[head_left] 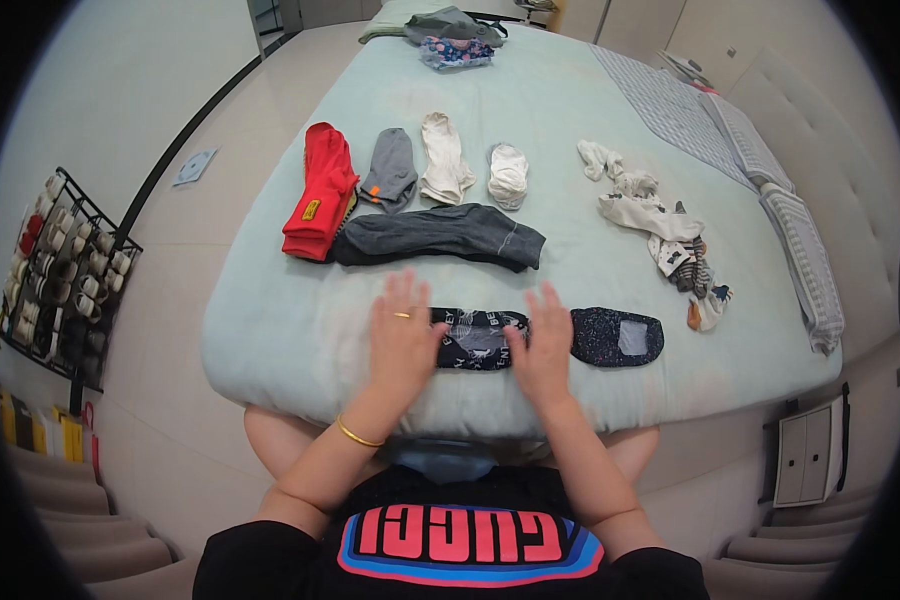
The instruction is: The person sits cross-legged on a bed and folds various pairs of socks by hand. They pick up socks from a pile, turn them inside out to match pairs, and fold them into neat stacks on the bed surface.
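A black sock [475, 340] with a light print lies flat near the front edge of the bed. My left hand [402, 335] rests at its left end, fingers stretched out and thumb touching the cloth. At the right end, my right hand [542, 350] lies with fingers extended and its thumb on the fabric. Neither hand grips it. Just right of my right hand is a dark speckled sock [595, 335] with a grey patch. Beyond my hands, long dark grey socks [440, 237] lie sideways, one on another.
Farther back sit red socks [317, 190], grey socks [389, 168], white socks [445, 160] and a small white bundle [508, 178]. Loose mixed socks [660, 230] are heaped at right. A grey bag [455, 25] stands at the far end of the bed [370, 370]; a shoe rack [65, 280] is at left.
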The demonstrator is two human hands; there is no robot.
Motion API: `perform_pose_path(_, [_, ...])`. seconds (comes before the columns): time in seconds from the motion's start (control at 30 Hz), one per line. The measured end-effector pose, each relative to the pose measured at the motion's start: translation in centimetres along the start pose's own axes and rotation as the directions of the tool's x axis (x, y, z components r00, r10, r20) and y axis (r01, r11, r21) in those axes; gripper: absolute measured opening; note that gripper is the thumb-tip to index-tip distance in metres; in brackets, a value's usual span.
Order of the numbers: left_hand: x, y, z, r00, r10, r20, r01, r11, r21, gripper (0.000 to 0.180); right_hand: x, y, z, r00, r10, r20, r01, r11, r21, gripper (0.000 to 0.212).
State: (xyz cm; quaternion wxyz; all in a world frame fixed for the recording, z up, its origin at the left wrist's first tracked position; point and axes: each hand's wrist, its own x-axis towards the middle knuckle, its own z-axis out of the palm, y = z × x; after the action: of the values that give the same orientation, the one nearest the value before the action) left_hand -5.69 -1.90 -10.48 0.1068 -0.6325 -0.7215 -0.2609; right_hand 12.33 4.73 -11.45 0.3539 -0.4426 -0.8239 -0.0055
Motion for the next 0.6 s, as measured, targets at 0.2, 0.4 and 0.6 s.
perform_pose_path(0.2, [-1.9, 0.2, 2.9, 0.958, 0.189, 0.215, -0.189, 0.982, -0.020, 0.054, -1.8, -0.3, 2.3, 0.868, -0.123, 0.482, 0.163, 0.986, -0.041, 0.057])
perform_pose_path(0.4, [-2.6, 0.1, 1.8, 0.947, 0.198, 0.255, -0.185, 0.980, -0.071, 0.067, -2.6, 0.8, 1.9, 0.883, -0.113, 0.456, 0.093, 0.993, 0.067, 0.061])
perform_pose_path(0.6, [-2.6, -0.5, 1.5, 0.950, 0.127, 0.284, -0.089, 0.986, -0.142, 0.086, -1.5, 4.6, -3.4, 0.995, 0.048, 0.091, -0.095, 0.780, 0.618, 0.046])
